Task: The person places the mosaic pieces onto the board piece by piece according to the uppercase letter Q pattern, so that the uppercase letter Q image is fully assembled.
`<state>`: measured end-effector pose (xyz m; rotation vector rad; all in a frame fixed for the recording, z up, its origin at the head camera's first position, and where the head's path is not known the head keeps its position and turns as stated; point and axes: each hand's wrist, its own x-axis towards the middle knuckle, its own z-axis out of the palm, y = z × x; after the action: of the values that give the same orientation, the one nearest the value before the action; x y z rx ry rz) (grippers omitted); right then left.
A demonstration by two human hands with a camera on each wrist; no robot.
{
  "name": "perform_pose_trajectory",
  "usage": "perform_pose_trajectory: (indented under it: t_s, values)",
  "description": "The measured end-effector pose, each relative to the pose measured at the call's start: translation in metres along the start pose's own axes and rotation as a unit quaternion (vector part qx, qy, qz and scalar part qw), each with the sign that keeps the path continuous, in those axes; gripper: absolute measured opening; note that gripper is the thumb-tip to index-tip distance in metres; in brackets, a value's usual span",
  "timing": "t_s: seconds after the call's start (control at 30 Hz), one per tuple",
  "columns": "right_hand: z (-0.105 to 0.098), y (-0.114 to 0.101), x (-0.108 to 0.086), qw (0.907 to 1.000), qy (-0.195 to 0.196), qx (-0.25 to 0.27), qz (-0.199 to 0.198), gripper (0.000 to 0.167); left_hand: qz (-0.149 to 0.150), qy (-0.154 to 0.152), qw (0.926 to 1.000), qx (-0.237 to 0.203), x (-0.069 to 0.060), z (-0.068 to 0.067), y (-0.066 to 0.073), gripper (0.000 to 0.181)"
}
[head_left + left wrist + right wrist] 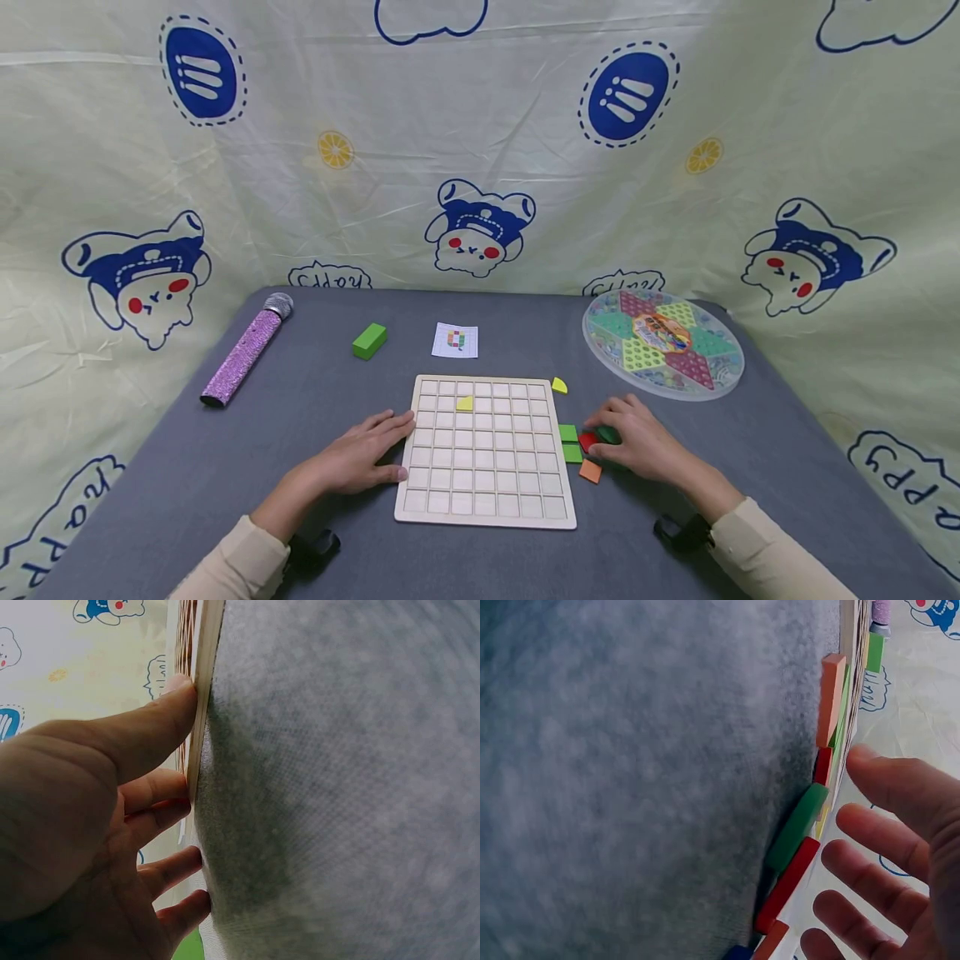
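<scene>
Fingers of the left hand [367, 454] are spread and only slightly bent, with hold of nothing, tips meeting the left edge of the pale grid board [487, 522], which lies midway between the left and right edges of the table [495, 571]. Edge-on, the left wrist view gives what the head view hardly does: the thumb tip against the thickness of the board's side. On the right hand [633, 437] the fingers arch over small pieces beside the board's right edge; from above they might pass for a pinch, yet the right wrist view shows them well parted from the thumb, holding nothing. Whether a fingertip touches a piece cannot be told. The head view finds two light green squares [567, 433], an orange square [590, 472], a red piece [587, 442] and a dark green piece [609, 435] there; the right wrist view adds a second red piece [789, 886], another orange piece [771, 941] and a blue piece [739, 952]. Only the head view faces the grid, where a yellow piece [465, 403] sits in the second row from the far edge; a yellow quarter-round [559, 386] lies just off the far right corner. Near the table's far edge are a printed card [455, 341] and a green block [370, 342], with a glittery microphone [247, 350] by its left edge and a round game board [663, 344] at its far right corner.
</scene>
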<state>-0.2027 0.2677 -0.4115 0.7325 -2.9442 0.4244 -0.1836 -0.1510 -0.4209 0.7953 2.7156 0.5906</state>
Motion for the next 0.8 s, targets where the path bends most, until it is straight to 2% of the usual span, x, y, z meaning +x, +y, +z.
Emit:
perform_pose_trajectory:
  t_s: [0.23, 0.47, 0.8]
  values:
    - [0.002, 0.005, 0.0, 1.0, -0.006, -0.005, -0.006, 0.027, 0.005, 0.0, 1.0, 0.002, 0.0, 0.0, -0.001, 0.071]
    - [0.004, 0.011, 0.0, 0.9996, -0.026, -0.011, -0.004, 0.025, -0.003, -0.003, 1.0, -0.001, 0.0, 0.0, 0.0, 0.072]
    - [0.003, 0.014, -0.001, 0.9994, -0.033, 0.003, 0.0, 0.025, 0.001, 0.0, 1.0, -0.001, -0.001, 0.0, 0.0, 0.072]
